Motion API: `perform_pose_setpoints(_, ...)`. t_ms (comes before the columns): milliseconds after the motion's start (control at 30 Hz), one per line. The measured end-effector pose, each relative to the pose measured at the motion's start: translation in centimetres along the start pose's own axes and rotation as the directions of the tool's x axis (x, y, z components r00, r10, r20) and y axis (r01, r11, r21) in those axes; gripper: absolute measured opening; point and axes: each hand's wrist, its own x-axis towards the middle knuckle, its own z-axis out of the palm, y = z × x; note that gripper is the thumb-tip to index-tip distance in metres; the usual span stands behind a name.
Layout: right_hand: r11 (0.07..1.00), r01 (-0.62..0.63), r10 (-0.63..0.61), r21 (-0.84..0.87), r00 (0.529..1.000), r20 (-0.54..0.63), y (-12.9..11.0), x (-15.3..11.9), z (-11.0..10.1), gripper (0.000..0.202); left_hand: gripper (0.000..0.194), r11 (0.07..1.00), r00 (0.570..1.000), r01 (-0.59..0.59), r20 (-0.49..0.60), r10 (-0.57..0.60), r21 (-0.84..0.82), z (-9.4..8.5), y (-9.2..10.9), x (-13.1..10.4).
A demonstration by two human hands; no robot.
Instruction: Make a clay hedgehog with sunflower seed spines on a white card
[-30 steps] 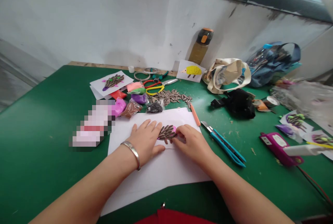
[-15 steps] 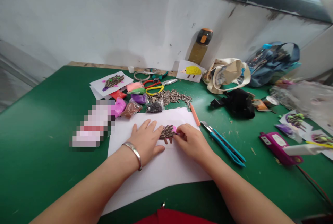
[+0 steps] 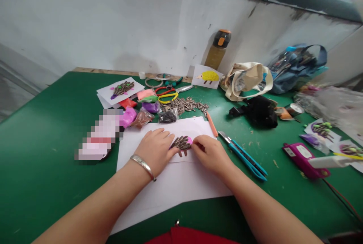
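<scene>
A small hedgehog figure (image 3: 182, 143) of striped sunflower seeds, with a pink head end and brown legs, lies on the white paper (image 3: 172, 187) before me. My left hand (image 3: 155, 149), with a silver bangle at its wrist, rests flat beside the figure, its thumb reaching the seeds. My right hand (image 3: 210, 151) is at the pink end, thumb and index finger pinched together. Whatever is between those fingertips is too small or hidden to name. A pile of sunflower seeds (image 3: 184, 105) lies beyond the paper.
Bags of coloured clay (image 3: 143, 117), yellow-handled scissors (image 3: 170, 96) and a finished hedgehog card (image 3: 133, 84) lie behind. On the right are a blue utility knife (image 3: 241, 153), blue tweezers (image 3: 256, 172), a black bundle (image 3: 261, 111) and a magenta glue gun (image 3: 304, 161). A bottle (image 3: 218, 49) stands by the wall.
My left hand has drawn slightly left and its fingers have come closer together, with the thumb now at the seeds. My right hand stays at the pink end, its fingers shifted slightly.
</scene>
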Motion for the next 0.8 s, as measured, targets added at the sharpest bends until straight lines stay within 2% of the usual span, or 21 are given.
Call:
perform_pose_setpoints(133,1.0,0.02,-0.019,0.007,1.0,-0.023,-0.1,-0.1,-0.1,0.015,0.023,0.999,0.999,-0.044,-0.011,0.044,-0.029,0.0,0.3,0.1)
perform_pose_setpoints(300,0.989,0.141,-0.141,0.049,0.99,-0.011,-1.0,-0.3,-0.2,0.023,0.023,0.995,0.997,-0.075,-0.004,0.075,-0.071,-0.1,0.1,0.2)
perform_pose_setpoints(400,0.984,0.167,-0.165,0.065,0.986,-0.031,-1.0,-0.4,-0.3,0.024,0.024,0.995,0.997,-0.072,0.01,0.073,-0.072,-0.2,0.0,0.1)
perform_pose_setpoints(533,0.995,0.095,-0.092,0.02,0.988,-0.121,-0.2,-0.3,-0.4,0.021,0.023,0.995,0.997,-0.074,-0.008,0.074,-0.071,0.1,0.0,0.2)
perform_pose_setpoints(667,0.998,0.008,-0.011,-0.055,0.998,-0.056,0.1,-0.3,-0.4,0.015,0.022,0.996,0.997,-0.064,-0.042,0.061,-0.059,0.9,-0.1,0.4)
perform_pose_setpoints(800,0.998,-0.021,0.022,-0.067,1.0,0.012,-0.2,-0.2,-0.3,0.009,0.021,0.998,0.999,-0.027,-0.048,0.025,-0.05,1.3,0.1,0.5)
